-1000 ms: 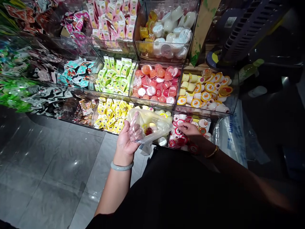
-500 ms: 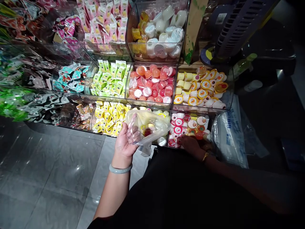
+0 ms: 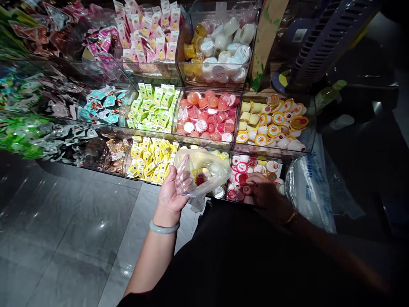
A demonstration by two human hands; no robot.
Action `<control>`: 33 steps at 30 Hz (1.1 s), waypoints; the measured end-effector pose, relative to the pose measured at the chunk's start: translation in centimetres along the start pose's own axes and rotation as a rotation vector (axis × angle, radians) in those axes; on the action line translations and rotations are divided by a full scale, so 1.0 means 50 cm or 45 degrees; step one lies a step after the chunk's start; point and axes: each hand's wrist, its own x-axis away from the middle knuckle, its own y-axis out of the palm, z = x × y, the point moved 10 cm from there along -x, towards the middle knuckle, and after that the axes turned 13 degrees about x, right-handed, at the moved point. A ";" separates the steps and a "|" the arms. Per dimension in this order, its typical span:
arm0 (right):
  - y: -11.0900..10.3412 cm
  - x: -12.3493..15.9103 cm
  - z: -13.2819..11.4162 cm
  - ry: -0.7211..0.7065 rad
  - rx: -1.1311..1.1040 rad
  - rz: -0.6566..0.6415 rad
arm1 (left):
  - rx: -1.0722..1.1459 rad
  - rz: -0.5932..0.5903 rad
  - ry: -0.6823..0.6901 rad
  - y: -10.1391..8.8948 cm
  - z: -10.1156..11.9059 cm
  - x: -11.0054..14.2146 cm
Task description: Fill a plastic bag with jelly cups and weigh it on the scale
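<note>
My left hand (image 3: 172, 192) is closed on a clear plastic bag (image 3: 212, 168), its fingers showing through the film. Inside the bag sit a few small cups, one with dark red contents. Over the bin of small red-and-white jelly cups (image 3: 242, 166), my right hand (image 3: 264, 190) pinches a red jelly cup (image 3: 243, 179) between thumb and fingertips. That hand is in shadow, so its lower fingers are hard to see. The bag hangs in front of another bin, just left of the jelly cups, and hides much of it.
Clear bins rise in tiers, with yellow packets (image 3: 150, 157), green packets (image 3: 153, 106), pink-red jelly cups (image 3: 207, 113) and orange-lidded cups (image 3: 271, 123). A roll of plastic bags (image 3: 315, 187) hangs at the right. Grey floor tiles (image 3: 70, 230) lie at lower left.
My right hand has risen slightly out of the bin and now shows a red jelly cup at its fingertips. The left hand still holds the bag, and the view has shifted a little.
</note>
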 end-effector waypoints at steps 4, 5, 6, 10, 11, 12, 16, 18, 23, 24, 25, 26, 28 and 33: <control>-0.086 -0.060 -0.105 -0.138 -0.140 0.234 | 0.006 -0.036 -0.012 0.002 -0.003 0.003; -0.084 -0.078 -0.138 -0.190 -0.158 0.235 | 0.002 -0.032 -0.012 0.001 -0.004 0.004; -0.074 -0.096 -0.174 -0.256 -0.172 0.211 | -0.004 -0.024 -0.011 0.001 -0.004 0.004; -0.018 -0.155 -0.289 -0.488 -0.155 0.105 | -0.021 0.008 -0.011 0.001 -0.008 0.007; -0.014 -0.165 -0.305 -0.525 -0.159 0.098 | -0.021 0.011 -0.010 0.001 -0.008 0.008; -0.016 -0.174 -0.314 -0.551 -0.174 0.097 | -0.019 0.013 -0.009 0.001 -0.008 0.008; -0.066 -0.185 -0.257 -0.472 -0.254 0.163 | 0.013 0.027 -0.004 -0.003 -0.007 0.004; -0.089 -0.170 -0.169 -0.296 -0.270 0.202 | 0.033 0.030 -0.010 -0.006 -0.007 0.002; -0.087 -0.039 0.116 0.264 -0.241 0.211 | -0.011 -0.011 -0.019 -0.002 -0.007 -0.002; -0.084 -0.001 0.169 0.388 -0.224 0.207 | -0.023 -0.013 -0.019 -0.001 -0.007 -0.003; -0.078 0.036 0.213 0.490 -0.187 0.175 | -0.034 -0.013 -0.019 0.000 -0.007 -0.004; -0.072 0.072 0.249 0.566 -0.149 0.134 | -0.043 -0.010 -0.020 0.000 -0.007 -0.006; -0.056 0.129 0.289 0.616 -0.066 0.015 | -0.058 -0.003 -0.025 0.001 -0.008 -0.009; -0.023 0.192 0.301 0.547 0.146 -0.138 | -0.081 0.013 -0.025 0.002 -0.011 -0.018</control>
